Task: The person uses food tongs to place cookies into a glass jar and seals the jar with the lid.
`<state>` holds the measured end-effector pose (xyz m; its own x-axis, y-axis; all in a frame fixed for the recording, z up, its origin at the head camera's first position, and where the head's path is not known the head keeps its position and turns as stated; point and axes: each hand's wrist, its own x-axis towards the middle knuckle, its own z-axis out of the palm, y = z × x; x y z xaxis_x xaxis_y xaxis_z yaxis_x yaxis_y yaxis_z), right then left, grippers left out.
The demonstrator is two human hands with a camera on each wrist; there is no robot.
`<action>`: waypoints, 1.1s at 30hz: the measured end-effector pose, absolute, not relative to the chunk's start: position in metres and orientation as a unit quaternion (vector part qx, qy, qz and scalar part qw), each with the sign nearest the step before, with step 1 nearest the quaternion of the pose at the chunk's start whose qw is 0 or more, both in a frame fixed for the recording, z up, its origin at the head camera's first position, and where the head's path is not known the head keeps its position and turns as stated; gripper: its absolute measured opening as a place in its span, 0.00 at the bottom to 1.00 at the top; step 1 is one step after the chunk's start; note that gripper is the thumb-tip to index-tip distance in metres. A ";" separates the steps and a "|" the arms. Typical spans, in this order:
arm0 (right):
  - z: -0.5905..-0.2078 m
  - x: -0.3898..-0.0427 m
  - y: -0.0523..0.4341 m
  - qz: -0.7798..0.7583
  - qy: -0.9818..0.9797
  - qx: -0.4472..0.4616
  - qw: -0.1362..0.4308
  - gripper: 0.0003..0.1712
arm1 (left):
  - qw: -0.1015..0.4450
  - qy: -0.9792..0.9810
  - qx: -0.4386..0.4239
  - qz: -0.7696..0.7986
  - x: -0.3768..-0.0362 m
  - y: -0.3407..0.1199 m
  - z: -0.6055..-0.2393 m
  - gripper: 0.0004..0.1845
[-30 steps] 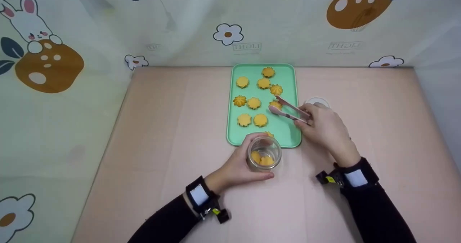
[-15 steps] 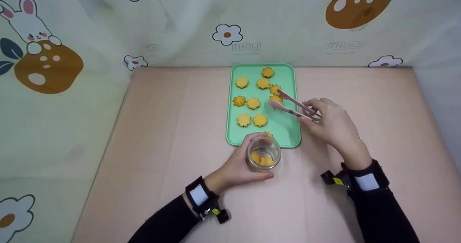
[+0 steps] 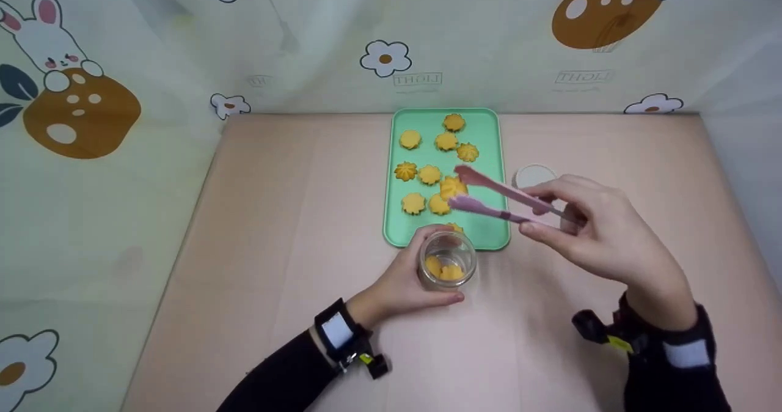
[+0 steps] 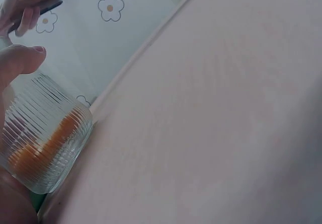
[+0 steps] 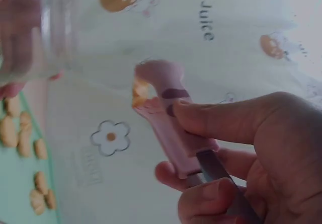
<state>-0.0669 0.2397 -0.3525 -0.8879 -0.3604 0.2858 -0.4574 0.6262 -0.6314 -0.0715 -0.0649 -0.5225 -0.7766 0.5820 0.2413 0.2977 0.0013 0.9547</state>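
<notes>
While the right hand [image 3: 602,231] squeezes pink tongs [image 3: 498,201] around a cookie [image 3: 453,187] above the green tray [image 3: 489,231], the glass jar [image 3: 447,261], gripped by the left hand [image 3: 400,283], stands nearer and slightly left of the tong tips.

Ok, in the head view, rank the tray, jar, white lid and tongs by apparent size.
1. Tray, clearly largest.
2. Tongs, lifted toward the camera, so perhaps flattered.
3. Jar.
4. White lid, close to the jar's width and partly hidden; that order is unsure.
</notes>
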 end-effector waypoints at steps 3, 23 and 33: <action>-0.345 -0.056 0.241 0.371 -0.892 0.255 0.049 0.24 | 0.119 0.706 0.305 0.628 -0.071 -0.066 -0.522 0.55; -0.339 -0.040 0.235 0.301 -0.909 0.287 -0.036 0.20 | 0.126 0.697 0.311 0.634 -0.071 -0.066 -0.522 0.55; -0.340 -0.038 0.229 0.266 -0.920 0.282 -0.052 0.17 | 0.126 0.680 0.319 0.648 -0.072 -0.065 -0.523 0.55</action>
